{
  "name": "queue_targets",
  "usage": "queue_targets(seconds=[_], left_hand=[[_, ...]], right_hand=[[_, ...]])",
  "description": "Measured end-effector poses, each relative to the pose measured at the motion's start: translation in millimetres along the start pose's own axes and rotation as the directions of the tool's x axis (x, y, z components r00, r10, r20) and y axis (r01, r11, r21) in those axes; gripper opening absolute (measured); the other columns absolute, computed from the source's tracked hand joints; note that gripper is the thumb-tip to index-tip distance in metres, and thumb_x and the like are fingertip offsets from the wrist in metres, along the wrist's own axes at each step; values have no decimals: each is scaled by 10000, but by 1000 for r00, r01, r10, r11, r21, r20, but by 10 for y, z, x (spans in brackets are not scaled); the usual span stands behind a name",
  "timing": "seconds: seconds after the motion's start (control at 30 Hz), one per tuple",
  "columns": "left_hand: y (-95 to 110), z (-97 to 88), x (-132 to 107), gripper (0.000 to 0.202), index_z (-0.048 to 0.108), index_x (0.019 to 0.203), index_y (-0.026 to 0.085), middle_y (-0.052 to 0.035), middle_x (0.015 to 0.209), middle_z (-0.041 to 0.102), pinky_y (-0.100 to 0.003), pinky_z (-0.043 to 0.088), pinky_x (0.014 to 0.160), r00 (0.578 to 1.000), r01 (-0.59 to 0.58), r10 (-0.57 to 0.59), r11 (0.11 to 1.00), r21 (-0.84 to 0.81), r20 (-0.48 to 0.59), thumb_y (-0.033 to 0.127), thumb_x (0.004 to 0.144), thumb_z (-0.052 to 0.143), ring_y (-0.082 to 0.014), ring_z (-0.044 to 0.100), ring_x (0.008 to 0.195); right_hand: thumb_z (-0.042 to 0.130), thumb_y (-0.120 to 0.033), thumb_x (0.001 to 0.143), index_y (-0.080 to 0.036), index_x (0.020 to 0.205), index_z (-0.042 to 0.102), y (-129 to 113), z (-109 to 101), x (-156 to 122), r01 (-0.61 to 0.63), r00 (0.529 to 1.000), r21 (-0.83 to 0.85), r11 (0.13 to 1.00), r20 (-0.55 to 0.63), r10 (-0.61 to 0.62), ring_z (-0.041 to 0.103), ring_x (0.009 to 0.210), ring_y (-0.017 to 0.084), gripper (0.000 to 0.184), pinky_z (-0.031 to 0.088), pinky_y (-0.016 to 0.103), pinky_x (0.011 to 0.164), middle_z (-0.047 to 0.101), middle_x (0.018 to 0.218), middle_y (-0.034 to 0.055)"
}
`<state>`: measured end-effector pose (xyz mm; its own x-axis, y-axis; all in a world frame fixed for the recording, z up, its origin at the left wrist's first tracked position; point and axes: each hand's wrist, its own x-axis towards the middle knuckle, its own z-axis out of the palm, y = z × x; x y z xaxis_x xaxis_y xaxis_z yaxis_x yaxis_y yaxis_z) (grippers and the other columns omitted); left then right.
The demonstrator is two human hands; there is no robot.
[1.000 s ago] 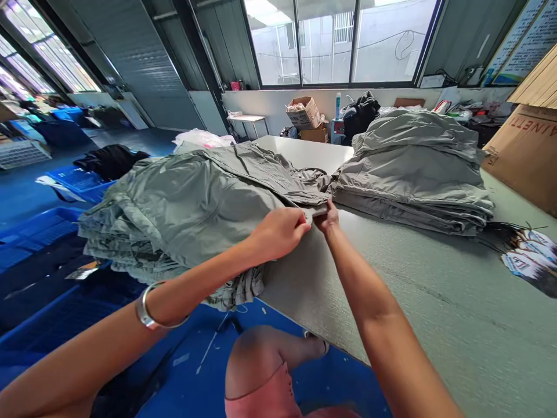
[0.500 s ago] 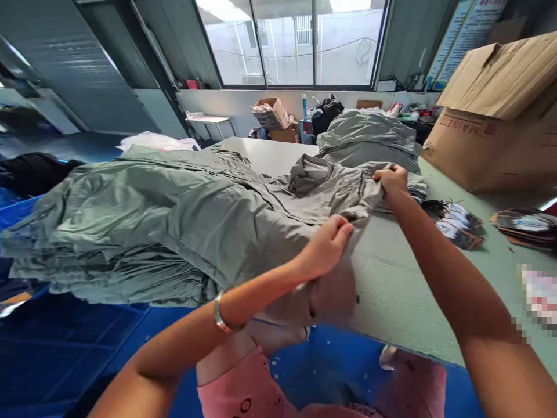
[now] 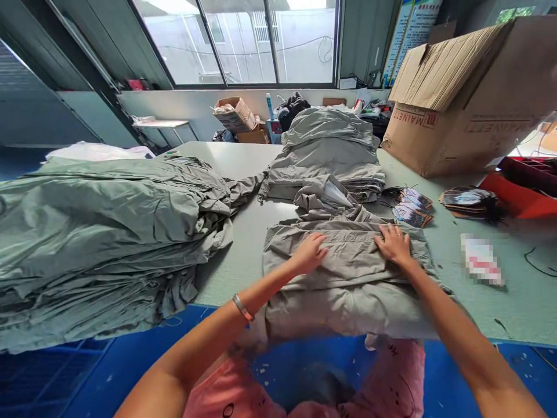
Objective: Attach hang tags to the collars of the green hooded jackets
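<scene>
A grey-green garment (image 3: pixel 348 278) lies spread on the table (image 3: pixel 243 255) right in front of me, its lower part hanging over the near edge. My left hand (image 3: pixel 310 253) rests flat on its left upper part, fingers stretched out. My right hand (image 3: pixel 394 242) presses flat on its right upper part, fingers spread. To the left lies a big heap of the same garments (image 3: pixel 100 232). Behind the spread garment stands a neater folded stack (image 3: pixel 326 151).
A large open cardboard box (image 3: pixel 465 98) stands at the back right. Bundles of hang tags (image 3: pixel 411 209) and more tags (image 3: pixel 472 200) lie right of the garment, beside a red tray (image 3: pixel 522 197). Blue crates (image 3: pixel 39 383) sit on the floor at the left.
I have pulled one garment off the left heap and laid it flat before me. Both hands went from gripping its edge to lying open on it. My view swung right.
</scene>
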<state>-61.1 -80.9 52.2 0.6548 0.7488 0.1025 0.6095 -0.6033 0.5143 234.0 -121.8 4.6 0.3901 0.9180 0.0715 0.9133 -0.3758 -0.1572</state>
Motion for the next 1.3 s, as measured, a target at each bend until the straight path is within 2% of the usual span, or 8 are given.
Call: queue_targets(seconds=[0.17,0.33,0.53,0.77,0.97,1.07,1.17,1.3], left_hand=[[-203,317,-1,416,539,1328,159,-158,1468,459,-530,289,1158,998,69,-63,961,269,-30,276,930,507,-310,376,1398],[-178,322,299,177,720,949,182,-135,1228,621,-517,408,1050,991,25,13,960,278,-133,258,883,575,-311,533,1191],[-247,432,1226,155,719,860,177,-110,1047,616,-445,458,977,862,39,-50,999,-33,-504,99,814,593,-260,522,1069],[-384,675,1526,221,693,878,172,-90,995,609,-415,464,957,738,-13,-99,987,-160,-667,56,826,512,-232,523,1026],[-333,598,1411,320,629,1183,195,-92,1206,583,-413,390,1063,790,4,-75,993,-117,-609,175,941,421,-235,468,1169],[-299,584,1420,295,710,1001,198,-81,1225,577,-447,347,1083,822,43,-75,997,-69,-565,234,964,420,-255,430,1203],[-325,605,1437,258,707,722,180,-85,1065,603,-460,378,1021,822,142,-168,986,-90,-544,257,909,547,-268,451,1113],[-360,640,1442,30,683,773,174,-78,973,574,-426,407,970,826,200,-243,970,-138,-510,180,750,701,-259,461,1043]], right_hand=[[313,-448,972,-209,1436,459,-6,157,-128,41,999,-53,998,8,-41,280,1434,295,542,150,595,1137,359,1558,93],[452,-279,888,-104,1210,642,-123,-73,-65,-21,998,-68,997,-66,17,472,1254,365,412,243,639,1066,575,1331,202],[397,-129,900,-120,1142,662,-731,-227,468,274,955,179,945,-165,-246,578,1116,230,359,418,306,973,640,1216,137],[475,-226,905,-147,1324,557,-1016,204,865,237,971,369,899,-129,-204,619,1048,250,434,480,340,880,610,1248,133],[485,-383,898,-187,928,726,-867,408,819,363,929,602,711,-290,-229,632,816,205,312,482,321,764,653,950,78],[432,-464,912,-200,642,689,-862,417,859,270,962,680,682,-222,-160,604,674,176,457,447,296,667,656,763,46],[496,-466,867,-201,761,725,-890,415,918,108,991,692,714,-128,-26,625,686,198,366,432,295,645,683,718,36],[596,-420,802,-192,1066,720,-958,366,960,-28,998,607,794,-30,58,667,813,246,370,446,314,692,723,803,51]])
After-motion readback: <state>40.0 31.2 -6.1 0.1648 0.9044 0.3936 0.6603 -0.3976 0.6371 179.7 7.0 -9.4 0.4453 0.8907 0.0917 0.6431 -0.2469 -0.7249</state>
